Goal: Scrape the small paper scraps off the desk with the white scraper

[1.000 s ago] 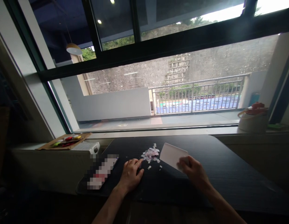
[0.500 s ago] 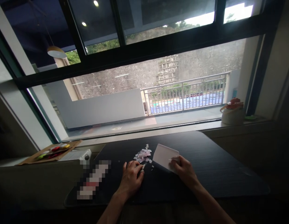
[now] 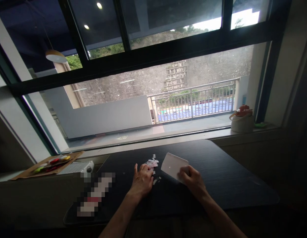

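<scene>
A small heap of torn paper scraps, white with some pinkish ones, lies on the dark table. My left hand rests over the near side of the heap, with its fingers touching the scraps and the little finger apart. Those fingertips are partly hidden. To the right, my right hand pinches the near right corner of a white card with rounded corners. The card is held at a slant, its left edge a short way from the heap. A few loose scraps lie just right of my left hand.
The black table stretches right and ends at a window sill. A blurred-out strip lies at its left. Brown paper with colourful items sits on the left ledge beside a white radiator. A white bucket stands on the sill.
My left hand has moved forward and right onto the heap, covering part of it, and some scraps have shifted. The card stays in my right hand near the same place. The view has shifted slightly.
</scene>
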Action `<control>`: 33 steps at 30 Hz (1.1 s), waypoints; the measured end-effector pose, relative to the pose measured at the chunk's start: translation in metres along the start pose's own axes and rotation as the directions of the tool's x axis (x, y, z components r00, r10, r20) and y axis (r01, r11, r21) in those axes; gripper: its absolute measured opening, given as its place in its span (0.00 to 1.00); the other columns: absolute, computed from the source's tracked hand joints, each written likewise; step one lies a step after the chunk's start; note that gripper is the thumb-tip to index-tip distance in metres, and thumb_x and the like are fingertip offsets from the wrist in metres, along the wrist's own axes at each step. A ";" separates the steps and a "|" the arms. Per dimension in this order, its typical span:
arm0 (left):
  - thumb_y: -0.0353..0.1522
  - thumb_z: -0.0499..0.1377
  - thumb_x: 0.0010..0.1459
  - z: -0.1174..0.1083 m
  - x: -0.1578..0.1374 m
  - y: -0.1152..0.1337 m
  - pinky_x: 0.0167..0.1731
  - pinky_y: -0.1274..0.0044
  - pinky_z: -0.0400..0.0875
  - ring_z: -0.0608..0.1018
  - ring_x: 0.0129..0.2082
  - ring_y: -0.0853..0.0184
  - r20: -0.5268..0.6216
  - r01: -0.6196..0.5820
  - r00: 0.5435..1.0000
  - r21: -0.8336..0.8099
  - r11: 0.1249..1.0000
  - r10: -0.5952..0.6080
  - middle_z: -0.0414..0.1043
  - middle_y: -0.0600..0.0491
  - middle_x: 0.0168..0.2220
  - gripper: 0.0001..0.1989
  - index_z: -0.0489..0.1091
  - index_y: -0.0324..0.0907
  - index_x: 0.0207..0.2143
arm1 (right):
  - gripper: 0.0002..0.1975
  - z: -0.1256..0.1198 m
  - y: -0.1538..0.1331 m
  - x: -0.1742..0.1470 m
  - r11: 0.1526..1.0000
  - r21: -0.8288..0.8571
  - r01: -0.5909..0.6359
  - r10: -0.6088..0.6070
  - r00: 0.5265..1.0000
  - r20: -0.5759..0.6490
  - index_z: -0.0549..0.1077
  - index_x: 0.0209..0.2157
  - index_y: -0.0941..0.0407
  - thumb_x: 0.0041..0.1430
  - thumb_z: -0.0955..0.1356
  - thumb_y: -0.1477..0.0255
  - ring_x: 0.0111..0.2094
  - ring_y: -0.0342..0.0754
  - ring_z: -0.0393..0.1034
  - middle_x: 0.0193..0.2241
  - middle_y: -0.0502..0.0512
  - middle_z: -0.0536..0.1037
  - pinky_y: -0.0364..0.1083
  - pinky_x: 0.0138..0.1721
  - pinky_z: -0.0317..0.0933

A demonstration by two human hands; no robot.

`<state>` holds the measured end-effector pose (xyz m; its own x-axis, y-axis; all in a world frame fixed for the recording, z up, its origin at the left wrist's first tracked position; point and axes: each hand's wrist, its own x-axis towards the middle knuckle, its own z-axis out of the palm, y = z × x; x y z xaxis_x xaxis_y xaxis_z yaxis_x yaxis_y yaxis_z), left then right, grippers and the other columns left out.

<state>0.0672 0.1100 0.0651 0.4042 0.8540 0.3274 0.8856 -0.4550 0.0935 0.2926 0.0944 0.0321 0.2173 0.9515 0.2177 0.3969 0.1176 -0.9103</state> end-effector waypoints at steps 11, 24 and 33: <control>0.28 0.55 0.55 -0.006 -0.020 0.000 0.56 0.47 0.48 0.71 0.48 0.58 -0.040 -0.037 0.999 -0.028 0.999 0.035 0.72 0.49 0.40 0.08 0.74 0.44 0.33 | 0.10 0.001 -0.003 -0.003 1.000 0.012 0.027 -0.027 1.000 -0.010 0.69 0.26 0.55 0.51 0.62 0.64 0.28 0.50 0.69 0.25 0.53 0.74 0.45 0.27 0.60; 0.29 0.54 0.54 -0.006 -0.041 -0.024 0.56 0.49 0.51 0.72 0.47 0.58 -0.187 0.038 0.981 -0.077 0.996 -0.052 0.73 0.52 0.39 0.10 0.74 0.46 0.35 | 0.09 -0.001 -0.006 -0.006 0.999 -0.012 0.039 -0.039 0.999 0.031 0.66 0.25 0.54 0.51 0.62 0.63 0.28 0.50 0.67 0.24 0.51 0.71 0.46 0.28 0.58; 0.32 0.53 0.54 0.010 -0.083 -0.053 0.51 0.52 0.60 0.75 0.42 0.58 -0.273 0.097 0.954 -0.109 0.989 -0.123 0.74 0.52 0.37 0.10 0.73 0.47 0.34 | 0.11 -0.017 -0.014 0.004 0.989 0.138 0.055 -0.097 0.944 0.317 0.70 0.28 0.57 0.49 0.65 0.63 0.31 0.52 0.74 0.29 0.55 0.76 0.48 0.32 0.68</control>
<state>-0.0109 0.0650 0.0237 0.2142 0.8020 0.5576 0.8904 -0.3950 0.2262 0.3035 0.0918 0.0515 -0.1157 0.9765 0.1821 0.2809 0.2080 -0.9369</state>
